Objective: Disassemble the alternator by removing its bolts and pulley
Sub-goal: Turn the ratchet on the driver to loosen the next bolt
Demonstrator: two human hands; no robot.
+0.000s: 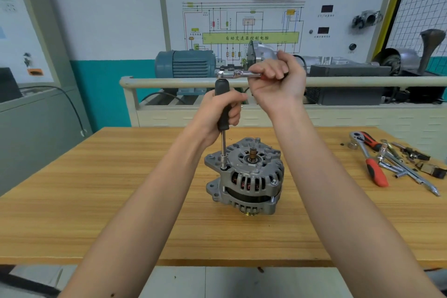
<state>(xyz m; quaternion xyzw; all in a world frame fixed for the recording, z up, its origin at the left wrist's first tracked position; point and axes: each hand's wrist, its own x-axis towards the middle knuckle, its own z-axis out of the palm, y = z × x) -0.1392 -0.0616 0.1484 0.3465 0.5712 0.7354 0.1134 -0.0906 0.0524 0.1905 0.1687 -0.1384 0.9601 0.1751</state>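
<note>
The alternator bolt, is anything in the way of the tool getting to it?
Nothing visible is. The socket driver, held by the left hand, already sits on a bolt at the alternator rim, while the right hand holds the ratchet on top.

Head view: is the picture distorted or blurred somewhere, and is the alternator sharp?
Head view: wide-angle bending curves the table edge and stretches both forearms; the alternator is fairly sharp under even, soft light with hardly any shadow; the wall board behind looks softer; small glare sits on the ratchet.

The silver alternator (244, 175) stands upright mid-table, well back from the near edge. Its brass pulley (249, 213) faces down. Copper windings show through its vents.
</note>
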